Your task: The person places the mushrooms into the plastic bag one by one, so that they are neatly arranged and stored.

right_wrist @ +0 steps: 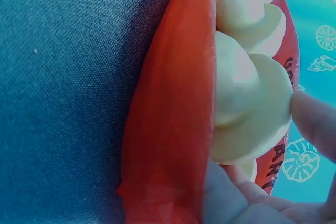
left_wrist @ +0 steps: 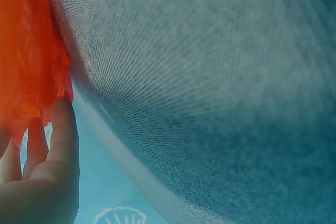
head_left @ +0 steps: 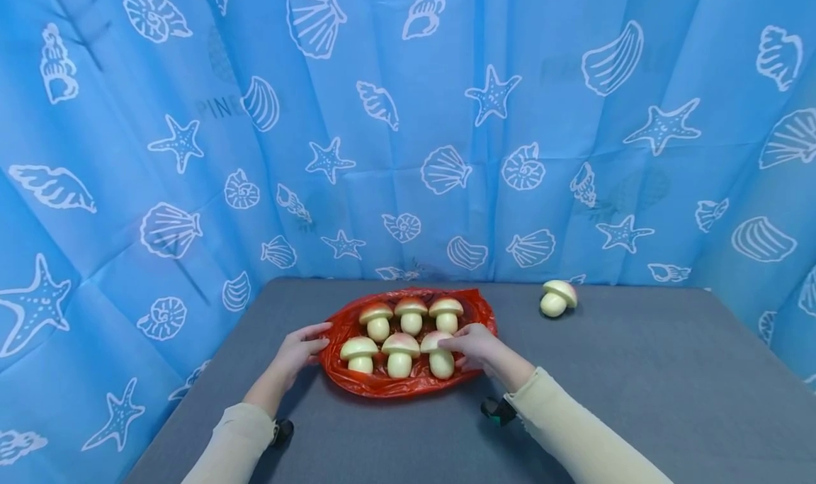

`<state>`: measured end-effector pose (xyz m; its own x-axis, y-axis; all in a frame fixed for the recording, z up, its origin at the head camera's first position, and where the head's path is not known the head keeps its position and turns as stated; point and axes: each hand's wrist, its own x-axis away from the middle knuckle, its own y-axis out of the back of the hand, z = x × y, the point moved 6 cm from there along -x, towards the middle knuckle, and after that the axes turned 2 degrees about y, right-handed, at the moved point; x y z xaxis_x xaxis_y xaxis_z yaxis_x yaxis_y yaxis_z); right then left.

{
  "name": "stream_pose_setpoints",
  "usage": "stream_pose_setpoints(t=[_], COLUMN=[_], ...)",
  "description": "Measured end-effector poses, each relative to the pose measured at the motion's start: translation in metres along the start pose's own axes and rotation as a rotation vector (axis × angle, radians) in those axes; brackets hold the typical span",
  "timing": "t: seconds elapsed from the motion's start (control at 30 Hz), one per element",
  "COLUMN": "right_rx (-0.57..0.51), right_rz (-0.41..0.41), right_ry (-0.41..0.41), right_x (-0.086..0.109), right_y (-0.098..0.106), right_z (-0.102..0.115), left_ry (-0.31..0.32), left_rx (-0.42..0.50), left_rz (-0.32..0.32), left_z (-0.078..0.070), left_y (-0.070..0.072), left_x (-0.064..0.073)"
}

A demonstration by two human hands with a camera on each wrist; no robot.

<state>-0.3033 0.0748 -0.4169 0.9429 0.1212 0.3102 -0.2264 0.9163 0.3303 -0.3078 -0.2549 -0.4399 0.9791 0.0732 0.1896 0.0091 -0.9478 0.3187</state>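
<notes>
A red plastic bag point(head_left: 395, 388) lies spread open on the table, holding several pale toy mushrooms point(head_left: 399, 354) with reddish-tinged caps, in a back and a front row of three each. My left hand point(head_left: 298, 349) pinches the bag's left edge; in the left wrist view its fingers point(left_wrist: 64, 129) lie against the red plastic. At the front right, my right hand point(head_left: 477, 346) grips the end mushroom point(head_left: 440, 360). The right wrist view has the thumb point(right_wrist: 315, 121) on that mushroom's cap point(right_wrist: 262, 114), while the other fingers reach down inside the bag, partly hidden by it.
One more mushroom point(head_left: 558, 298) lies tilted near the back edge of the grey cloth-covered table point(head_left: 637, 385), right of the bag. A blue curtain point(head_left: 408, 115) with white shell prints hangs behind the table and along its left side.
</notes>
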Motion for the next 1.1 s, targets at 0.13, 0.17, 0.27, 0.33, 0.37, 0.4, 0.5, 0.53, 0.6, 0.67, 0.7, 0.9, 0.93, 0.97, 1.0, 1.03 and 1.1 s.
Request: stream_pose_setpoints(t=[0.13, 0.17, 0.27, 0.33, 0.37, 0.4, 0.5, 0.53, 0.6, 0.67, 0.7, 0.9, 0.93, 0.97, 1.0, 1.03, 1.1], right_rx=[0.011, 0.013, 0.016, 0.016, 0.017, 0.016, 0.006, 0.002, -0.013, -0.025, -0.032, -0.076, -0.073, -0.068, -0.061, -0.056, -0.048], right_rz=[0.008, 0.01, 0.008, 0.009, 0.013, 0.015, 0.025, 0.028, 0.029, 0.027, 0.022, 0.006, 0.003, -0.006, -0.017, -0.03, -0.056], right_ry=[0.002, 0.003, 0.006, 0.006, 0.006, 0.009, 0.014, 0.02, 0.027, 0.034, 0.041, 0.067, 0.069, 0.071, 0.072, 0.069, 0.06], right_x=[0.001, 0.001, 0.001, 0.0, 0.001, 0.001, 0.003, 0.004, 0.006, 0.007, 0.008, 0.014, 0.015, 0.015, 0.015, 0.015, 0.015], right_y=[0.001, 0.002, 0.004, 0.005, 0.005, 0.006, 0.008, 0.009, 0.013, 0.018, 0.022, 0.046, 0.05, 0.055, 0.059, 0.064, 0.073], right_z=[0.002, 0.002, 0.003, 0.004, 0.004, 0.005, 0.006, 0.007, 0.008, 0.009, 0.01, 0.012, 0.012, 0.012, 0.011, 0.009, 0.006], left_ry=[-0.007, -0.008, -0.007, -0.006, -0.005, -0.004, -0.004, -0.006, -0.008, -0.008, -0.006, 0.007, 0.005, 0.003, 0.002, 0.0, 0.0], left_rx=[0.004, 0.006, 0.009, 0.009, 0.01, 0.01, 0.01, 0.009, 0.008, 0.004, 0.004, 0.009, 0.008, 0.008, 0.009, 0.008, 0.011], left_rz=[0.004, 0.005, 0.007, 0.009, 0.009, 0.009, 0.007, 0.008, 0.008, 0.007, 0.006, -0.003, -0.002, 0.0, 0.002, 0.005, 0.007], left_z=[0.0, 0.0, 0.0, 0.0, 0.0, 0.0, 0.0, 0.0, -0.001, -0.001, -0.001, -0.001, -0.001, -0.001, -0.002, -0.002, -0.002], left_y=[0.0, 0.0, 0.0, 0.0, 0.0, 0.0, 0.0, 0.0, 0.0, 0.0, 0.0, 0.0, 0.0, -0.001, -0.001, -0.001, -0.001], left_x=[0.0, 0.0, 0.001, 0.001, 0.001, 0.001, 0.001, 0.001, 0.002, 0.001, 0.001, 0.0, 0.001, 0.001, 0.001, 0.002, 0.002])
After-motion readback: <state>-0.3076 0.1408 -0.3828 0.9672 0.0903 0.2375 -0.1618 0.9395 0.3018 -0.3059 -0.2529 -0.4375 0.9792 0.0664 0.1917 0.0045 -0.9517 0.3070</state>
